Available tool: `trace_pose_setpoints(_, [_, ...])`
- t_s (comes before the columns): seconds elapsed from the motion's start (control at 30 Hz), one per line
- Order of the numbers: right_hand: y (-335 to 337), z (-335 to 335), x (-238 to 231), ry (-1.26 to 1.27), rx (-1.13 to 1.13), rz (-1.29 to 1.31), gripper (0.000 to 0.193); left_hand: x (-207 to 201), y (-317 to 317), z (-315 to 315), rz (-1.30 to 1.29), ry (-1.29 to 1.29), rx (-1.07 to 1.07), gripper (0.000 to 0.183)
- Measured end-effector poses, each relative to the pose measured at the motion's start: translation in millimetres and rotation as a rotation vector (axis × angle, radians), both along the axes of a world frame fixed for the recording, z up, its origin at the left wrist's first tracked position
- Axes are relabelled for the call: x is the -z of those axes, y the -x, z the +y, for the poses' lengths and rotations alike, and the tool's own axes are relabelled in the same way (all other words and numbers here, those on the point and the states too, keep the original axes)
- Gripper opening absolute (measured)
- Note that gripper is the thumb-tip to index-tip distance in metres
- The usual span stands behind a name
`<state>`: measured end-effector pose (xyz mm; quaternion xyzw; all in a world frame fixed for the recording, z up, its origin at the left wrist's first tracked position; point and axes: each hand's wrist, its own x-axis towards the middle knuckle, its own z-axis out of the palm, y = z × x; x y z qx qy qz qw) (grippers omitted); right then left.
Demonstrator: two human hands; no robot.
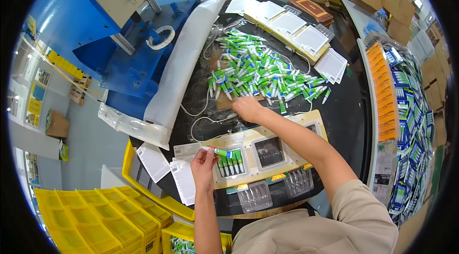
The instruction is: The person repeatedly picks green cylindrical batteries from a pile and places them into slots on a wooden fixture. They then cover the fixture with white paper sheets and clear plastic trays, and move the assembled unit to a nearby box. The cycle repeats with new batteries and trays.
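My left hand point(204, 167) pinches a small green-and-white tube point(223, 152) with a white tip, above the left window of a cream mould frame point(250, 148). In that window a clear blister tray holds several green tubes point(231, 164) side by side. The frame's middle window point(270, 152) shows a clear blister with no tubes. My right hand point(246, 109) is across the frame, at the near edge of a big heap of the same tubes point(260, 70). Its fingers are curled, and whatever is in them is hidden.
Clear blister trays point(255, 196) hang off the frame's near side. White cards point(183, 177) lie left of it. A second frame point(291, 29) bearing cards stands behind the heap. A blue press point(138, 62) is at left, yellow crates point(100, 215) lower left, packed blister cards point(406, 134) right.
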<state>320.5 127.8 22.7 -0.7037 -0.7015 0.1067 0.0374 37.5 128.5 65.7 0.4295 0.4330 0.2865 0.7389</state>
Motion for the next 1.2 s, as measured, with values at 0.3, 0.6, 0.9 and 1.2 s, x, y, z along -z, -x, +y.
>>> trace_pose_setpoints(0.3, [44.0, -203.2, -35.6, -0.639, 0.165, 0.254, 0.027, 17.5, -34.4, -73.4, 0.306, -1.795, 0.678, 0.037])
trace_pose_setpoints(0.6, [72.5, -201.3, 8.3, -0.527, -0.064, 0.064, 0.034, 43.2, -32.7, -70.4, 0.427, -1.747, 0.831, 0.039])
trace_pose_setpoints(0.9, [40.3, -198.0, -15.7, -0.799, 0.361, 0.234, 0.016, 27.3, -38.0, -59.3, 0.310, -1.628, 0.788, 0.034])
trace_pose_setpoints(1.2, [-72.8, -114.5, 18.1, -0.217, 0.852, 0.183, 0.026, 40.4, -216.4, 19.0, 0.620, -1.390, 0.549, 0.034])
